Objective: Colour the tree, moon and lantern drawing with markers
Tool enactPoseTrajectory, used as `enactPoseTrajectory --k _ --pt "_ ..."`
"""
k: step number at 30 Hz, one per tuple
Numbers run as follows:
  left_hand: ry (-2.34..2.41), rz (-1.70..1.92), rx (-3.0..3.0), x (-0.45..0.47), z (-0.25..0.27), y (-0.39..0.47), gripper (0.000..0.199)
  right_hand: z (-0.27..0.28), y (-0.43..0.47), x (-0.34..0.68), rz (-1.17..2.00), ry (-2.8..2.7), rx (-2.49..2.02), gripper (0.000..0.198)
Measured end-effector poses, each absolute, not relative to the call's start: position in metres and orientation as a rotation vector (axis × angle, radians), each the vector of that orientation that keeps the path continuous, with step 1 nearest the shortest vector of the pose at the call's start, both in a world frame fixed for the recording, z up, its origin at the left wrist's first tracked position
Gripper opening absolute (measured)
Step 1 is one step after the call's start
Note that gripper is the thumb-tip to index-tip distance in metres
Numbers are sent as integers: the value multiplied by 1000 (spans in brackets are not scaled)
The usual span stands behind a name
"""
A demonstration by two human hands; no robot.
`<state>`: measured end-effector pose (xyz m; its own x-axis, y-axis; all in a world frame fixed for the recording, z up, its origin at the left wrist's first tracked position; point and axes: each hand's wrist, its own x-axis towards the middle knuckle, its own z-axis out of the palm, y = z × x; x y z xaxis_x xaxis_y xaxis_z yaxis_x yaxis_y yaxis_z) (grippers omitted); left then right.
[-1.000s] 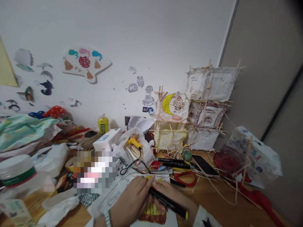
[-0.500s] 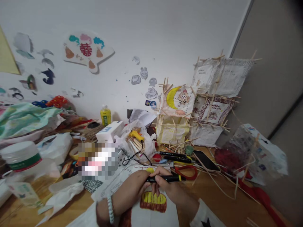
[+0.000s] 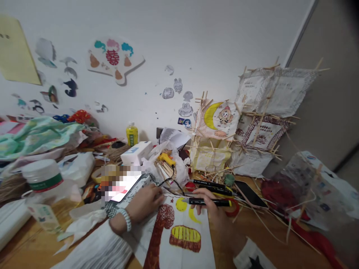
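A black marker (image 3: pixel 223 202) with a yellow end lies nearly level in my right hand (image 3: pixel 209 205), whose fingers are closed around it. Its grey, tapered end points left, over the yellow circle on the drawing (image 3: pixel 168 258). This white sheet shows a brown tree, a yellow crescent, a small star and a yellow-and-brown rounded shape. My left hand (image 3: pixel 147 203), a beaded bracelet at its wrist, lies palm down at the sheet's upper left edge. Its fingers are loosely bent, and their undersides are hidden.
Beyond the sheet lie more black markers (image 3: pixel 213 185), red-handled scissors (image 3: pixel 233 209) and a phone (image 3: pixel 251 194). A lit phone (image 3: pixel 127 185) is left of my left hand. Behind stand stick-framed paper lanterns (image 3: pixel 217 119) and a plastic bag (image 3: pixel 179 166) with a yellow glue gun. A jar (image 3: pixel 42 175) stands left.
My hands were together at the marker and are now apart. The left has moved left and off it, while the right keeps the marker. More of the drawing shows, and the view has shifted.
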<state>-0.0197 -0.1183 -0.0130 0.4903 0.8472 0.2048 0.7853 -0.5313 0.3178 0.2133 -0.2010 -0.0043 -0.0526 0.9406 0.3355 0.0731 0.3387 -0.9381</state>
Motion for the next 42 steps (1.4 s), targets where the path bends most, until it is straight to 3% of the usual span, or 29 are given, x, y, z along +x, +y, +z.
enactPoseTrajectory --k 4,7,11,21,26,31,37,42 --pt "1417 524 2502 -18 -17 -116 14 -11 -192 218 895 -1529 -1014 47" --pt "1359 613 2423 -12 -13 -123 8 -10 -196 216 829 -1508 -1077 37" --pt "1244 751 2359 -4 -3 -135 14 1 -208 214 681 -1513 -1113 26" --pt "925 1076 2126 16 3 -169 27 -5 -201 220 501 -1824 -1113 27" --pt "785 864 1909 24 1 -167 43 29 -208 242 618 -1836 -1191 30" --pt "677 616 1745 36 -13 -170 54 58 -181 269 638 -2214 -1058 30" --pt "1018 529 2285 41 -25 -166 34 32 -158 271 453 -2407 -1073 30" --pt "968 560 2472 38 -36 -154 12 14 -182 257 655 -1979 -1061 32"
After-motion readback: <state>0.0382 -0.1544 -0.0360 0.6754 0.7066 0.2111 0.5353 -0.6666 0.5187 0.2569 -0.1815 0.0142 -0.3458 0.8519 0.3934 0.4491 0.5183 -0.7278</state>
